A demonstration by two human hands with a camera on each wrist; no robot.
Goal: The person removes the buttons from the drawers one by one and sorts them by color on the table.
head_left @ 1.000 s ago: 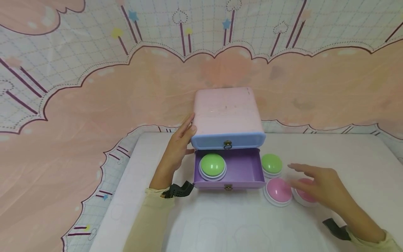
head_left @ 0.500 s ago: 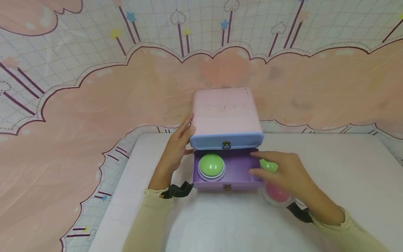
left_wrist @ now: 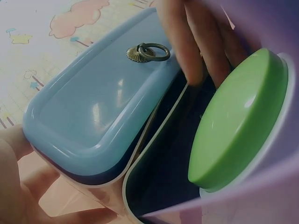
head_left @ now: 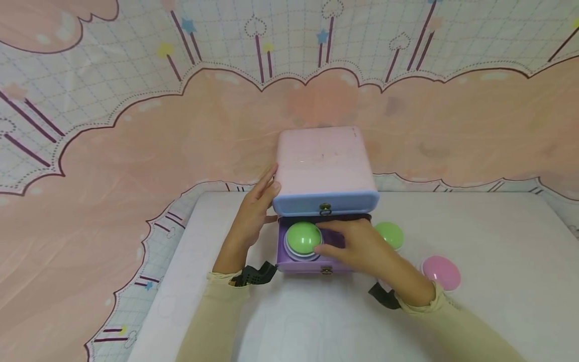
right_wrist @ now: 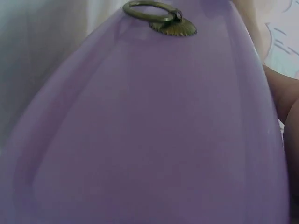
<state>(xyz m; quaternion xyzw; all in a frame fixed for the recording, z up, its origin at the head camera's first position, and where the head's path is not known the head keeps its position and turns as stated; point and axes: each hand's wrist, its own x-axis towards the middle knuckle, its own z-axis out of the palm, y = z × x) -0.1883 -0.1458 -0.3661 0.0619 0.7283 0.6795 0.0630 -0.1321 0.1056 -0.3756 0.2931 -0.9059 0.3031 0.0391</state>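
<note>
A pink two-drawer chest [head_left: 323, 158] stands with its blue upper drawer [head_left: 298, 203] closed and its purple lower drawer [head_left: 289, 266] pulled out. My left hand [head_left: 253, 216] rests on the chest's left side, fingers extended. In the open drawer, at its left, sits a green domed push button [head_left: 303, 238] on a white base. My right hand [head_left: 362, 246] reaches over the drawer, thumb and fingertips spread at that button's right edge. The left wrist view shows its fingers [left_wrist: 205, 46] close beside the green dome [left_wrist: 238, 121]; whether they touch it is unclear.
Right of the drawer, on the white table [head_left: 497, 241], are another green button [head_left: 390, 235] and a pink button [head_left: 441, 272]. My right forearm hides a second pink button. A patterned cloth [head_left: 217, 130] hangs behind the chest.
From above the loose buttons at the right, my right hand has moved left into the drawer, up to the green button there. My left hand stays on the chest.
</note>
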